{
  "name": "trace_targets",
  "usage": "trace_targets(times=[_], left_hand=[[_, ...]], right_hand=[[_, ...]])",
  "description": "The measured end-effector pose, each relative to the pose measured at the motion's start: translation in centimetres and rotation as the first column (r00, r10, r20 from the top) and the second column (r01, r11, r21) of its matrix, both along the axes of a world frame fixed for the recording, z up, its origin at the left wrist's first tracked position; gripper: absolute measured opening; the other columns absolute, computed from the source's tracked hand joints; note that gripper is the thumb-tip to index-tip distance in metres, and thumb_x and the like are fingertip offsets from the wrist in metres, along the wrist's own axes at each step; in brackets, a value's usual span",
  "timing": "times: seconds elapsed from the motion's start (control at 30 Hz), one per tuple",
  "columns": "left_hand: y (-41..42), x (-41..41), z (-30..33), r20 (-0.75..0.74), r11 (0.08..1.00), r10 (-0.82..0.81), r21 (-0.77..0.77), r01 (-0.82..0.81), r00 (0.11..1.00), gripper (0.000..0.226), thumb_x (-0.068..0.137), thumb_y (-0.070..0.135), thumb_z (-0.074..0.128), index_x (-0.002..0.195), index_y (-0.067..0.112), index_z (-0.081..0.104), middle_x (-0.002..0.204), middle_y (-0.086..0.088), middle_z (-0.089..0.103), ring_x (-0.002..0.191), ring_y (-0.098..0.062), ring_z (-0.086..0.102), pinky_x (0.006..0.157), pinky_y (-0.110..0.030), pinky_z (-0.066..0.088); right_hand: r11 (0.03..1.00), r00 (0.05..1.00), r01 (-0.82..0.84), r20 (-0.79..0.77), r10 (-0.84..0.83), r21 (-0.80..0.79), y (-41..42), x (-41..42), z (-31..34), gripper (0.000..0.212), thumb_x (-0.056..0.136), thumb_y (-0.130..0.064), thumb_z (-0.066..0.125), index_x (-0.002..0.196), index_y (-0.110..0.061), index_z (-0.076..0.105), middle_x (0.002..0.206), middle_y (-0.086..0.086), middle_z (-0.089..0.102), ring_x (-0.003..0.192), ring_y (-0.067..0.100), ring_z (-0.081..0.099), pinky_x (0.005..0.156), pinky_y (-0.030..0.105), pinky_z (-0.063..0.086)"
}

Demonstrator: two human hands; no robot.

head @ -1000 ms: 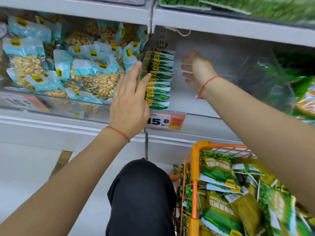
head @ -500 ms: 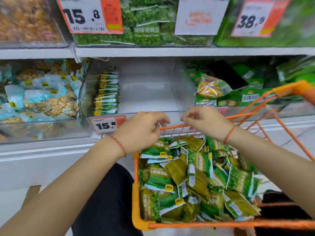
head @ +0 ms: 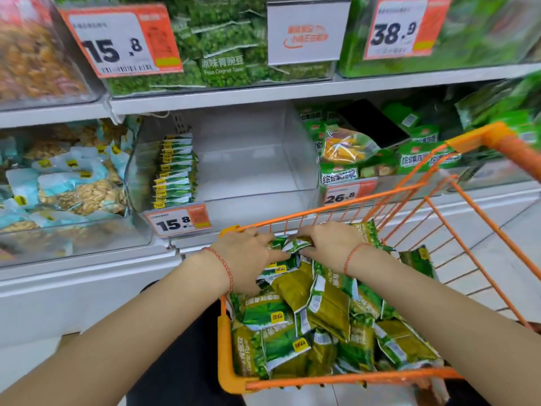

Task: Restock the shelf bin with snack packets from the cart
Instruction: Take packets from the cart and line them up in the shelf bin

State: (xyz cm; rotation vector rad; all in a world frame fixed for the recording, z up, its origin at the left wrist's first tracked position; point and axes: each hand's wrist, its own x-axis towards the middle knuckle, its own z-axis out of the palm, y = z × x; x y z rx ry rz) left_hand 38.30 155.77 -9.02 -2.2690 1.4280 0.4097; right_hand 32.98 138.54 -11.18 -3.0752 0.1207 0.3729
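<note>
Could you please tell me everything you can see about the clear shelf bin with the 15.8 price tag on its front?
The clear shelf bin is a see-through plastic box on the middle shelf, between the nut packets' bin and the 26.8 bin. Its front wall is low and curved and carries an orange and white 15.8 price tag. Inside, one row of green snack packets stands on edge against the left wall; the rest of the floor is bare. Neither hand touches it.
</note>
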Motion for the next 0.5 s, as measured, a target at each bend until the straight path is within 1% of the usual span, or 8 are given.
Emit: trace_targets(times=[0.07,0.13,0.2,0.27,0.33,0.37,0.43,0.5], left_hand=[[-0.1,-0.1,0.0,0.018,0.999,-0.02,-0.048,0.021,1.0,0.065,0.09,0.025,0.054,0.146,0.038,0.023,0.15,-0.005,0.026,0.129,-0.029,0.034,0.097,-0.043,0.043],[0.0,-0.1,0.0,-0.015,0.986,-0.003,-0.165,0.001,1.0,0.058,0.089,0.018,0.05,0.141,0.033,0.031,0.144,-0.003,0.033,0.124,-0.027,0.041,0.093,-0.04,0.046],[0.6,0.3,0.7,-0.137,0.955,0.06,-0.28,-0.097,0.989,0.053,0.086,0.02,0.051,0.137,0.03,0.039,0.137,0.0,0.041,0.118,-0.024,0.047,0.089,-0.034,0.045],[1.1,0.7,2.1,-0.328,0.878,0.157,-0.385,-0.284,0.931,0.048,0.079,0.031,0.056,0.126,0.026,0.049,0.119,0.001,0.052,0.103,-0.021,0.053,0.08,-0.029,0.044],[0.8,0.6,3.3,-0.54,0.719,0.231,-0.465,-0.516,0.809,0.036,0.075,0.037,0.06,0.107,0.02,0.057,0.1,0.003,0.06,0.087,-0.018,0.056,0.07,-0.026,0.045],[0.2,0.4,3.6,-0.635,0.637,0.248,-0.462,-0.617,0.731,0.027,0.078,0.032,0.063,0.1,0.018,0.058,0.096,0.002,0.063,0.08,-0.017,0.059,0.065,-0.024,0.048],[-1.4,-0.5,3.6,-0.823,0.505,0.25,-0.339,-0.793,0.511,0.02,0.082,0.017,0.064,0.101,0.013,0.057,0.095,-0.005,0.064,0.073,-0.017,0.066,0.058,-0.024,0.055],[-2.8,-1.5,3.1,-0.951,0.432,0.201,-0.13,-0.893,0.236,0.027,0.086,0.01,0.061,0.111,0.017,0.054,0.098,-0.006,0.064,0.077,-0.019,0.069,0.064,-0.031,0.06]], right_hand=[[1.0,0.999,-0.015,0.032,0.016,-0.018,0.0,0.1,0.4,0.037,0.096,-0.037,0.048,0.133,-0.035,0.051,0.122,0.005,0.063,0.113,0.027,0.058,0.081,0.033,0.046],[1.0,0.997,-0.01,0.078,0.008,0.016,-0.5,-0.4,1.2,0.035,0.096,-0.031,0.048,0.131,-0.038,0.053,0.123,0.004,0.063,0.113,0.026,0.057,0.081,0.033,0.047],[0.995,0.99,-0.009,0.143,-0.005,0.098,-1.8,-1.3,2.0,0.035,0.095,-0.024,0.051,0.127,-0.038,0.057,0.122,0.002,0.064,0.108,0.023,0.059,0.083,0.034,0.048],[0.955,0.978,-0.013,0.202,-0.049,0.295,-3.3,-2.7,2.6,0.036,0.091,-0.01,0.056,0.115,-0.036,0.064,0.113,-0.003,0.063,0.097,0.016,0.06,0.085,0.034,0.05],[0.814,0.966,-0.014,0.22,-0.14,0.581,-4.1,-4.2,2.7,0.041,0.087,0.004,0.056,0.101,-0.032,0.068,0.106,-0.011,0.059,0.096,0.007,0.058,0.088,0.025,0.05],[0.715,0.963,-0.021,0.205,-0.172,0.698,-4.2,-4.8,2.6,0.042,0.086,0.008,0.055,0.098,-0.03,0.068,0.108,-0.012,0.059,0.099,0.005,0.059,0.09,0.024,0.05],[0.526,0.967,-0.016,0.147,-0.207,0.85,-3.8,-5.6,2.4,0.041,0.087,0.01,0.054,0.098,-0.026,0.068,0.11,-0.011,0.061,0.093,0.005,0.064,0.086,0.029,0.053],[0.423,0.969,-0.007,0.11,-0.22,0.906,-2.9,-6.0,2.2,0.038,0.088,0.01,0.052,0.098,-0.024,0.066,0.105,-0.015,0.061,0.085,0.001,0.066,0.08,0.024,0.053]])
